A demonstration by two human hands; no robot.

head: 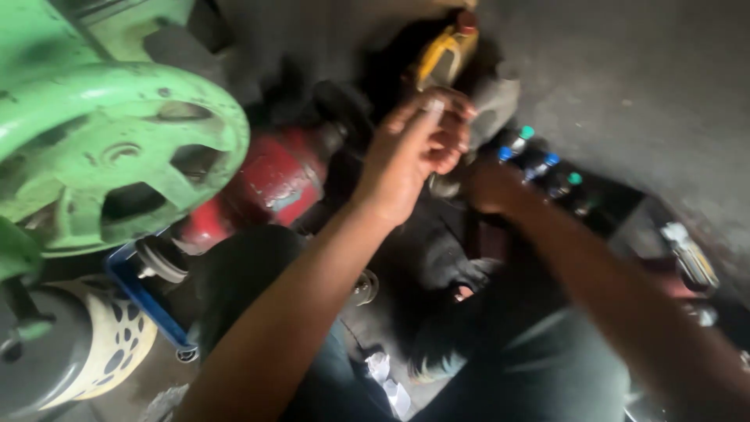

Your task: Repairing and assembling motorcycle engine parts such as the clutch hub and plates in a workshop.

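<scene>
My left hand [414, 152] is raised in the middle of the view, fingers curled around something small and pale at the fingertips; I cannot tell what it is. My right hand [494, 186] sits lower and just to the right, partly behind the left, in shadow; its fingers are hidden. Both are above a dark heap of cloth [445, 250] and close to several dark bottles with blue and green caps [539, 168]. My knees in dark trousers [539, 359] fill the bottom of the view.
A green spoked wheel [117, 148] of a machine fills the left. A red cylinder [266, 187] lies beside it. A yellow jug with a red cap [445, 51] stands at the top. A blue tray edge [144, 301] and grey concrete floor [641, 86] are visible.
</scene>
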